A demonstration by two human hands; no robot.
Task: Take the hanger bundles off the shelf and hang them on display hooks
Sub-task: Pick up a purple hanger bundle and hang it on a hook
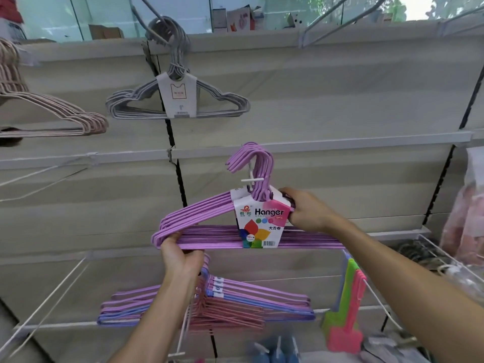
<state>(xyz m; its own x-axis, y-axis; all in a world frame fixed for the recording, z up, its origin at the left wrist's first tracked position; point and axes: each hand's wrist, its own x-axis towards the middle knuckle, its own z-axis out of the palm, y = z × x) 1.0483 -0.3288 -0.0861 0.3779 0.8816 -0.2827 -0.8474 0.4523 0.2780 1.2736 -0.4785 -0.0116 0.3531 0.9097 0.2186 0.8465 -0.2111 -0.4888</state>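
Note:
A bundle of purple hangers (209,235) with a white "Hanger" card (259,224) is held up in front of the beige display wall. My left hand (180,254) grips its lower left corner. My right hand (305,209) grips the bundle at the right of the card, just under the hooks. The bundle's curled hooks (255,159) sit around a white display hook (251,179) whose tip shows just below them. Lower down, a stack of purple, blue and pink hanger bundles (235,305) hangs on another hook.
A grey hanger bundle (178,100) hangs on a hook above, a pink bundle (52,116) at far left. Bare white hooks (52,289) jut from the wall at left. Green and pink plastic items (345,310) hang at lower right, bagged goods (466,221) at far right.

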